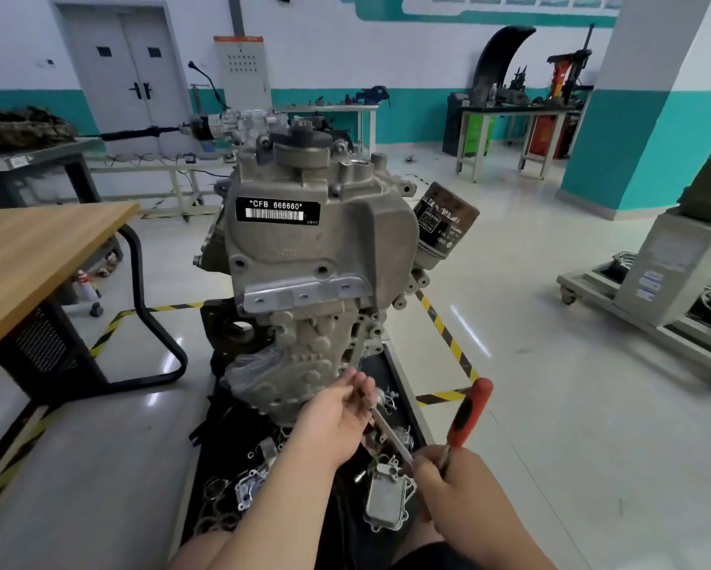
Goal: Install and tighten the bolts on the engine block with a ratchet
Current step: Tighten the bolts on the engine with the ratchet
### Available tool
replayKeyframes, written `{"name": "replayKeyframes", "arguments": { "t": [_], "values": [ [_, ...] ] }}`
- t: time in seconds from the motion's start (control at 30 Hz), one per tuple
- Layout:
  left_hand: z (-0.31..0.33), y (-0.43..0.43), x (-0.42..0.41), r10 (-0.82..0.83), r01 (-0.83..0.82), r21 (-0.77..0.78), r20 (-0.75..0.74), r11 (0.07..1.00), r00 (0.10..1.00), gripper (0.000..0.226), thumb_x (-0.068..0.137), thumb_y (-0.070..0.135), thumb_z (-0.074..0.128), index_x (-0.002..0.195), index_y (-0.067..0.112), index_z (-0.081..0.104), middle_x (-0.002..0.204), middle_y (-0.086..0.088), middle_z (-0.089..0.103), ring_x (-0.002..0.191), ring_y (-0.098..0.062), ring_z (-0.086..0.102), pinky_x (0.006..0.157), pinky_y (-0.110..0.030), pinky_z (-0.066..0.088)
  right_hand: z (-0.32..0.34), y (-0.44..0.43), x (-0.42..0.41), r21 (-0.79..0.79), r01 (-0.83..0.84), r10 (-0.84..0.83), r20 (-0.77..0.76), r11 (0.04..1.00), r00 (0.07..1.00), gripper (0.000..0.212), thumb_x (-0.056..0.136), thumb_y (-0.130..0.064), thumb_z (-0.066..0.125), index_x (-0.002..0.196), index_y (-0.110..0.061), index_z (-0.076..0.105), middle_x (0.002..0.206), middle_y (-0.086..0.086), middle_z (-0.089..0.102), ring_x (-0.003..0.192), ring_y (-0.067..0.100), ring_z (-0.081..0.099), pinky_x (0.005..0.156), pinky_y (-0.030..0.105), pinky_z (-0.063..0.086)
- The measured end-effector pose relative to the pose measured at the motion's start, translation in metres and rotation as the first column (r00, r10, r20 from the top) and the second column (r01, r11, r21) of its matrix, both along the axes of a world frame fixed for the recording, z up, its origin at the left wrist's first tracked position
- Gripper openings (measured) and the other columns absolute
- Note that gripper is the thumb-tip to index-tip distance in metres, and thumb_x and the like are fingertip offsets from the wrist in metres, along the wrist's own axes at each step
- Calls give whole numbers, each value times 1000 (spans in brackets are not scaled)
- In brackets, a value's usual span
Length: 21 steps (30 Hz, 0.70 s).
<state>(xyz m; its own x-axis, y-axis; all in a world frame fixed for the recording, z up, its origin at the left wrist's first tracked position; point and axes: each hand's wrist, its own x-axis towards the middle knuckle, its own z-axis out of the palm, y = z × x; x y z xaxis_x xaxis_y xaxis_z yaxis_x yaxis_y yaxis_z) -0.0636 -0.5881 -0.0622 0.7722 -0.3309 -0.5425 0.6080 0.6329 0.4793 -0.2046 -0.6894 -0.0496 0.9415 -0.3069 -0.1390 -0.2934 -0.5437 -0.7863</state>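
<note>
Wooden table [37, 248] left, loose parts [389, 503] beneath engine block [304, 257].

Bright, even light fills the room, with only soft shadows under the wooden table [37, 248] at left. The glossy floor [551, 384] throws back white streaks of glare right of centre and at lower left. Wide-angle distortion bends the pillar [633, 117] at the right edge and the door [119, 67] at upper left. The engine block [304, 257] at centre is sharp, its label [277, 211] legible; the far background is softer
</note>
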Motion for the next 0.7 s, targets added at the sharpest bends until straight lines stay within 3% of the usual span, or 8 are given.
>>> {"name": "replayKeyframes", "arguments": {
  "t": [0.23,0.37,0.53,0.7],
  "values": [
    [-10,9,-14,-96,103,-94,84,990,992,22,99,10,46,102,12,68,90,-3,72,83,-19,73,90,-38,49,-12,1,-8,105,31,-40,90,994,995,29,88,-17,45,69,-1,58,55,13,58,45,10,47,54,30,42],
    [-11,9,-15,-94,101,-84,81,991,992,22,99,14,47,98,8,68,89,-7,73,83,-18,72,82,-35,51,-18,3,-8,146,22,-39,114,989,993,31,83,-25,44,68,-2,57,48,4,56,42,9,45,49,24,39],
    [-16,10,-12,-83,91,-84,92,992,992,21,100,11,45,100,7,65,88,-8,74,81,-19,73,75,-34,52,-27,3,-6,154,21,-38,112,988,993,28,77,-31,38,73,-16,61,50,0,62,42,4,50,48,17,41],
    [-24,11,-7,-73,83,-100,94,992,993,28,103,11,35,103,10,63,86,-7,74,78,-19,74,75,-34,52,-34,5,-2,188,42,-60,92,981,994,31,73,-36,38,76,-17,63,49,2,60,42,8,49,48,23,42]
  ]
}}
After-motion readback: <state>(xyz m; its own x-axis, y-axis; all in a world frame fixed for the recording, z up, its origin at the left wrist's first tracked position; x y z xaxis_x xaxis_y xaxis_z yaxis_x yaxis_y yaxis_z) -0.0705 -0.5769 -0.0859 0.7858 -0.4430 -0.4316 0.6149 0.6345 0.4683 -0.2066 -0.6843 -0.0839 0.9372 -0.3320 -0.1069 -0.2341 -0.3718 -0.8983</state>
